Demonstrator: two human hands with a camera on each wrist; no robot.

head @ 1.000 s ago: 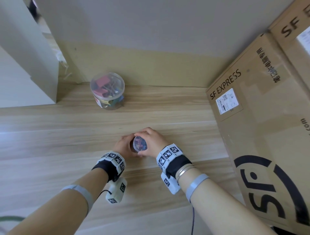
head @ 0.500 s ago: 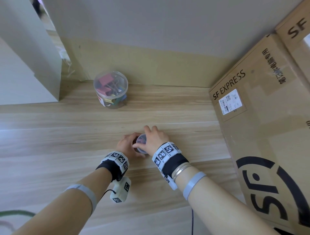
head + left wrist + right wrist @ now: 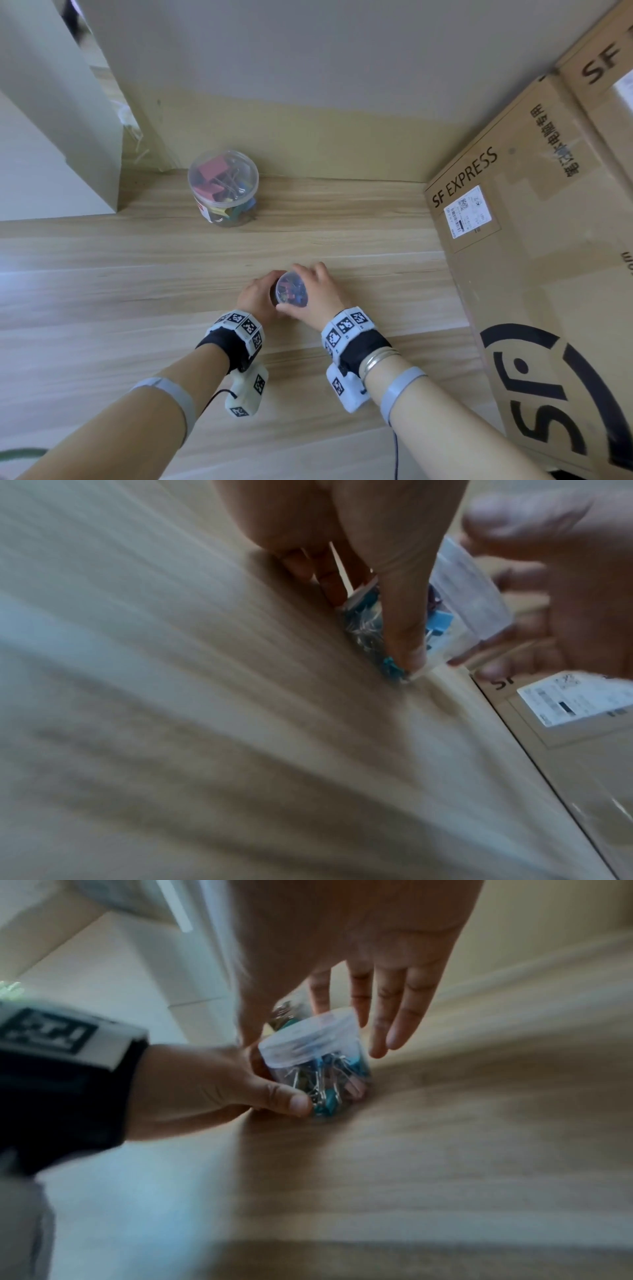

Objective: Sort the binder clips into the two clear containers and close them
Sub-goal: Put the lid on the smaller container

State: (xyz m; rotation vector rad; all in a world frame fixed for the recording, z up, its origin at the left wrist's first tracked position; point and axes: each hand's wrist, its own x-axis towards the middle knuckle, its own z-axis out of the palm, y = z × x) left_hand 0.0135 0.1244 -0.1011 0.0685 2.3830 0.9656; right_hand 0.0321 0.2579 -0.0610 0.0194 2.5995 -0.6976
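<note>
A small clear container (image 3: 293, 291) of small coloured binder clips stands on the wooden table (image 3: 137, 274), with a clear lid (image 3: 308, 1039) on top. My left hand (image 3: 257, 301) grips its lower body from the left, with the thumb (image 3: 291, 1102) pressed on the near side. My right hand (image 3: 318, 291) spans the lid, thumb on the near edge and nearly straight fingers (image 3: 383, 1020) over the far edge. A larger clear container (image 3: 222, 188) holding big clips stands at the back with its lid on.
A big SF Express cardboard box (image 3: 531, 257) fills the right side, close to my right wrist. A white panel (image 3: 51, 120) stands at the back left and a wall runs behind the table. Bare wood lies left of my hands.
My right hand has turned on the small container's lid and swung back. The left hand has kept its hold, and the container stays in about the same spot.
</note>
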